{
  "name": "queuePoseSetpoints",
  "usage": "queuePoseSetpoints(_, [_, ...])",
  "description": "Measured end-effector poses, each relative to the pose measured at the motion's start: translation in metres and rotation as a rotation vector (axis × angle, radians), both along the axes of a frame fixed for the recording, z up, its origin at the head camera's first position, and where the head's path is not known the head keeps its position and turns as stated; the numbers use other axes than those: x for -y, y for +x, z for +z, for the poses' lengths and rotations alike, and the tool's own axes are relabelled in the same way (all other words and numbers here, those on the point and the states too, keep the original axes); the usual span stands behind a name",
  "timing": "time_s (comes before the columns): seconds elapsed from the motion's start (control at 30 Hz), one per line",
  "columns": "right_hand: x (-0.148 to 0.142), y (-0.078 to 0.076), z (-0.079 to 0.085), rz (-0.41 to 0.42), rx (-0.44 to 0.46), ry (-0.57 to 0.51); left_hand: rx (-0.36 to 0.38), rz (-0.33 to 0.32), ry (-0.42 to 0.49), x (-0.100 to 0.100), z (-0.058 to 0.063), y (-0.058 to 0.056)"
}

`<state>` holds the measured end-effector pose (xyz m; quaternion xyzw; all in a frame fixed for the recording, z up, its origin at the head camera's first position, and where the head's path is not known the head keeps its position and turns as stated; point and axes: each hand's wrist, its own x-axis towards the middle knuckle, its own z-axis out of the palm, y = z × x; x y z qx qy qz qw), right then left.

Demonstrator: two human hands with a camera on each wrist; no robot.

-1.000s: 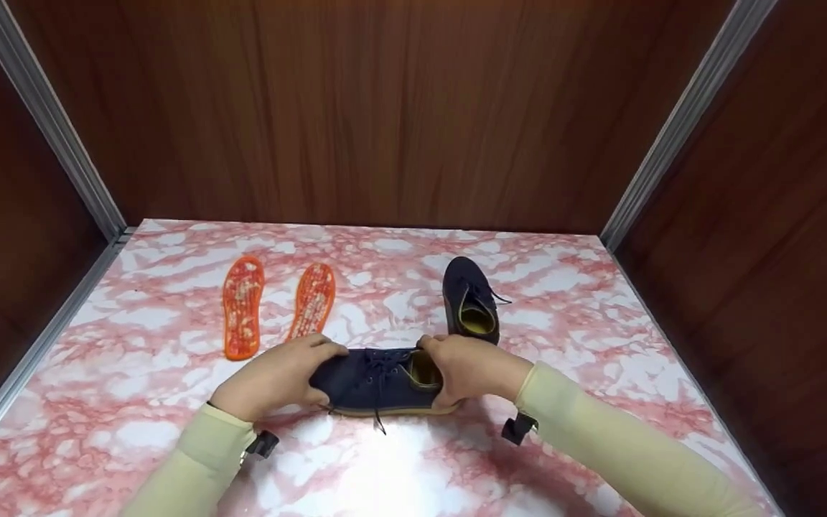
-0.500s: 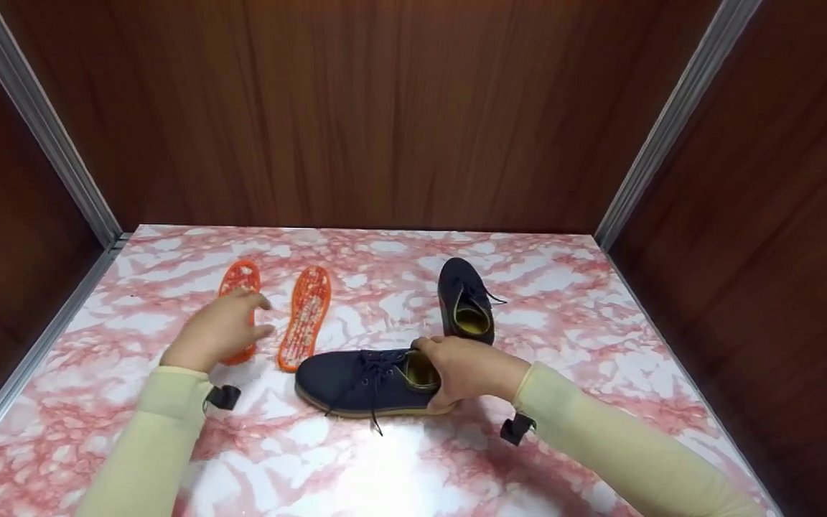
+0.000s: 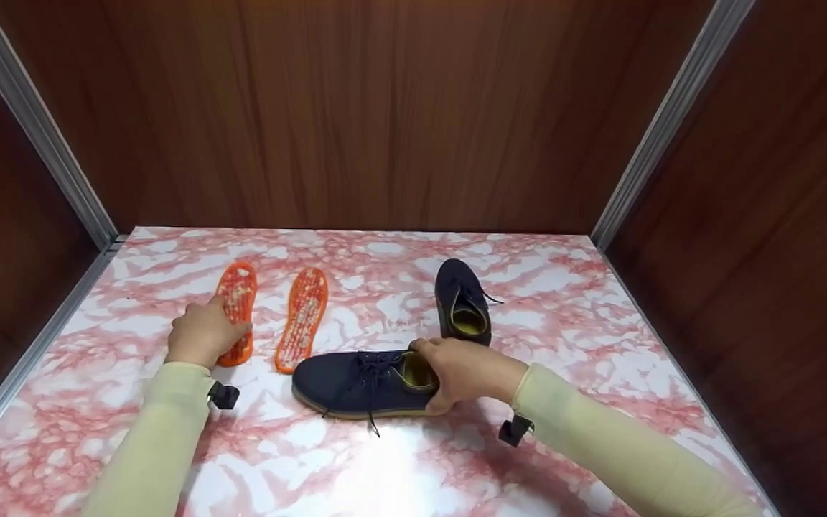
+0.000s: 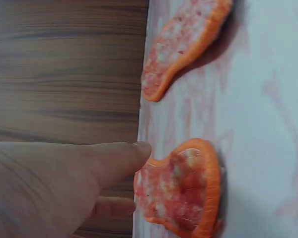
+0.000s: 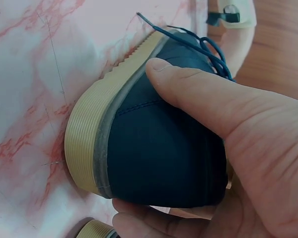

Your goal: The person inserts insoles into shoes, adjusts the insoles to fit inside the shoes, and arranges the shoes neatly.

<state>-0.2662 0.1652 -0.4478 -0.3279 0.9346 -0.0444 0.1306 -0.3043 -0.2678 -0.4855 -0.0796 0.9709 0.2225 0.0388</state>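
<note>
An orange-rimmed insole (image 3: pixel 237 287) with a red and white mottled face lies on the left of the table. My left hand (image 3: pixel 203 332) takes it by its narrow middle, thumb at one edge and fingers at the other. In the left wrist view, part of that insole (image 4: pixel 186 193) shows beyond the thumb (image 4: pixel 121 157). A matching insole (image 3: pixel 304 316) lies just to the right. My right hand (image 3: pixel 464 373) grips the heel of a dark navy lace-up shoe (image 3: pixel 331 380), lying sideways with toe left. Its heel and ribbed tan sole (image 5: pixel 82 144) show in the right wrist view.
The second navy shoe (image 3: pixel 456 287) stands behind my right hand, toe toward the back wall, with a yellowish lining. Brown wood-look panels (image 3: pixel 356 115) and metal corner posts bound the red-and-white marbled tabletop (image 3: pixel 377 287) at the back and sides.
My left hand has let go of the shoe's toe and moved left to the far-left insole, closing on its edges. The right hand stays on the shoe's heel.
</note>
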Motion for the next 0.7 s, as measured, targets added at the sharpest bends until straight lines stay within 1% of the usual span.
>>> queuePoseSetpoints(0.1, [0.000, 0.001, 0.000, -0.001, -0.006, 0.004, 0.038, 0.027, -0.010, -0.004, -0.004, -0.002])
queuePoseSetpoints(0.27, [0.001, 0.002, -0.002, 0.002, -0.030, 0.019, 0.078, 0.056, -0.067, -0.010, -0.009, -0.004])
queuePoseSetpoints(0.37, [0.002, 0.003, -0.002, 0.003, -0.046, 0.030, 0.094, 0.050, -0.118, -0.012, -0.012, -0.006])
queuePoseSetpoints(0.47, [0.003, 0.004, -0.002, 0.006, -0.063, 0.039, 0.108, 0.040, -0.146, -0.014, -0.012, -0.008])
queuePoseSetpoints(0.57, [0.003, 0.004, -0.002, 0.001, -0.070, 0.054, 0.113, 0.026, -0.142, -0.014, -0.010, -0.008])
queuePoseSetpoints(0.7, [0.004, 0.005, -0.002, -0.012, -0.065, 0.068, 0.083, 0.006, -0.125, -0.014, -0.009, -0.006])
